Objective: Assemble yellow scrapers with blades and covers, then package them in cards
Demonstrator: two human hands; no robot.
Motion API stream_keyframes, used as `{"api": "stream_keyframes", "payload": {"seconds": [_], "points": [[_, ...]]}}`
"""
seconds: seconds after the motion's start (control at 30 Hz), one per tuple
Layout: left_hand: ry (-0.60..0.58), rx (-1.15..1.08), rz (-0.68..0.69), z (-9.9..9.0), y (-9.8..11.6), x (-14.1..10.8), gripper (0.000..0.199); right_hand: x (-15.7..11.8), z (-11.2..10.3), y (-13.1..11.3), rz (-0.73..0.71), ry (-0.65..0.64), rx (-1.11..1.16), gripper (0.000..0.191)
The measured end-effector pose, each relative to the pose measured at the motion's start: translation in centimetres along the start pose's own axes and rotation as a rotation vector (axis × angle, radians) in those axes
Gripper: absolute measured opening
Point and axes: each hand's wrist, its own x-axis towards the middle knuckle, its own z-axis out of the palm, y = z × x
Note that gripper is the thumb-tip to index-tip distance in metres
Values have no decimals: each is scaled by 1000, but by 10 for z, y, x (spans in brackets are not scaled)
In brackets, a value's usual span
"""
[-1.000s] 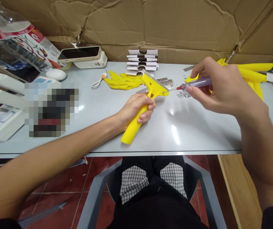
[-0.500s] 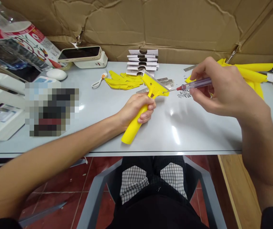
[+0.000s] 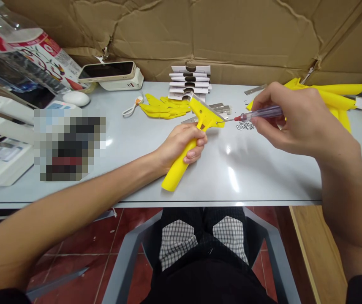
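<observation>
My left hand (image 3: pixel 183 145) is closed round the handle of a yellow scraper (image 3: pixel 175 172), whose head with a metal blade edge points up and away from me. Between the thumb and fingers of my right hand (image 3: pixel 295 120) is a screwdriver (image 3: pixel 263 112) with a clear purplish handle and red collar. Its thin shaft reaches left, and the tip meets the right end of the scraper's head, at a screw spot. Small metal nuts or screws (image 3: pixel 244 126) lie in a heap just beyond the shaft. Metal blades (image 3: pixel 220 108) lie behind the scraper's head.
Yellow plastic pieces (image 3: pixel 161 106) and folded white papers (image 3: pixel 189 84) lie at the back. More yellow handles (image 3: pixel 339 89) are piled at the right. A phone (image 3: pixel 107 71), a white mouse (image 3: pixel 76 99) and a large bottle (image 3: pixel 41 55) stand left. Cardboard (image 3: pixel 231 38) walls the back.
Almost nothing differs. The whole view has shifted very slightly, while both hands keep their grips and the screwdriver tip stays at the scraper's head.
</observation>
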Motion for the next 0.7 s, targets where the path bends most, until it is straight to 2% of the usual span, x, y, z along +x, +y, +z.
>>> {"api": "stream_keyframes", "payload": {"seconds": [0.07,0.2,0.3,0.37,0.43,0.57,0.7], "points": [[7,-5,6,0,0,0,23,0,1,2,9,29,-58,5],[6,-3,11,1,1,-1,24,1,2,5,41,49,-136,21],[2,3,13,1,1,-1,24,1,1,1,53,23,-82,13],[-2,6,17,1,0,-1,23,0,-1,-2,55,-8,-37,21],[-1,7,18,1,0,0,22,-1,-1,-2,34,-10,-19,22],[-5,8,9,0,1,0,24,0,2,2,1,59,-74,7],[2,3,7,0,1,-1,23,1,2,2,38,46,-132,15]]}}
